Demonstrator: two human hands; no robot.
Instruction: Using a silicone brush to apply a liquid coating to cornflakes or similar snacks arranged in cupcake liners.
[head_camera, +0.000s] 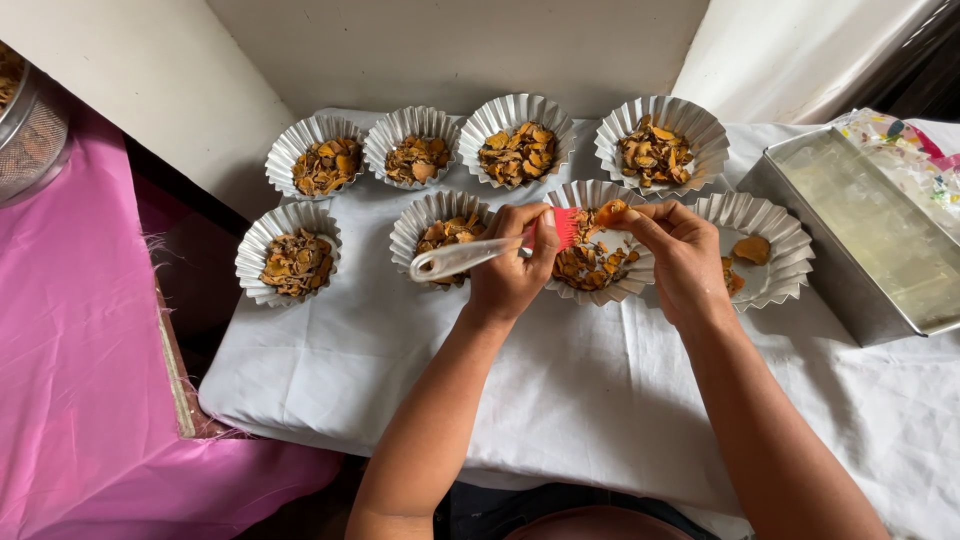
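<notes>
White cloth is covering the table (600, 400), and both forearms are reaching away from the person across it, wrists bent so the hands are meeting over one fluted foil cup (600, 285) in the near row. The left hand (510, 265) is curling shut around a small brush (470, 255), its white handle pointing left and its red bristles (566, 226) lying over the cup. The right hand (680, 255) is pinching an orange dried slice (610, 210) between thumb and fingertips just beside the bristles. More foil cups of orange-brown slices are sitting in two rows. A metal tray (860, 235) is standing at the right.
</notes>
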